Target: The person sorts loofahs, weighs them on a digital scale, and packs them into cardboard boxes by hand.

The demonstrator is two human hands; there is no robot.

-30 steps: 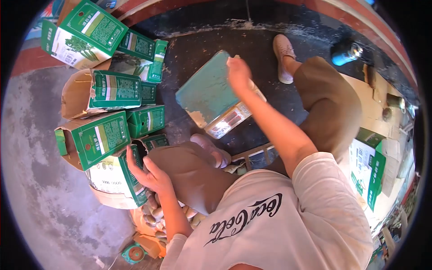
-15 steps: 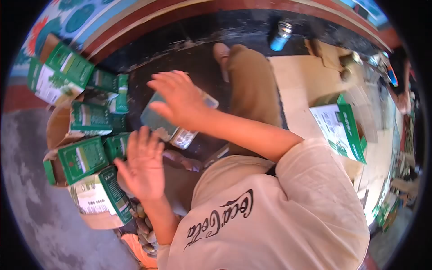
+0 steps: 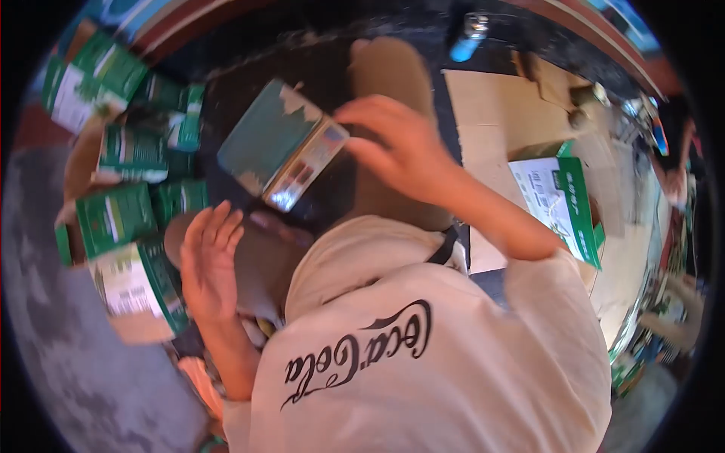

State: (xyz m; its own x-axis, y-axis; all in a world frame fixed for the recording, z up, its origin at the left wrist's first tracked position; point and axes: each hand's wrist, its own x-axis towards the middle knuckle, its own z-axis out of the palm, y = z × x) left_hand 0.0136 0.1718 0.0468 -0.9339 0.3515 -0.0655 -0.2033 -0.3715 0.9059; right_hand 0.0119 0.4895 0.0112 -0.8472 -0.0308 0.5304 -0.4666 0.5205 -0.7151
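A weighing scale with a worn teal plate [image 3: 264,140] and a shiny front panel [image 3: 306,170] rests on the dark floor between the person's legs. My right hand [image 3: 400,143] hovers at the scale's right edge, fingers apart and nothing visible in them. Over my left knee, my left hand [image 3: 210,264] is raised with the palm showing and fingers spread, holding nothing. It is nearest to the green boxes [image 3: 117,219] piled on the left.
A green and white box [image 3: 555,204] stands on flattened cardboard [image 3: 487,128] at the right. A blue and silver bottle [image 3: 470,38] is near the back wall. At the far right edge, part of another person [image 3: 674,181] shows.
My right hand has moved from above the scale to its right side, uncovering the plate. My left hand has shifted slightly left and stays open. The view has also shifted.
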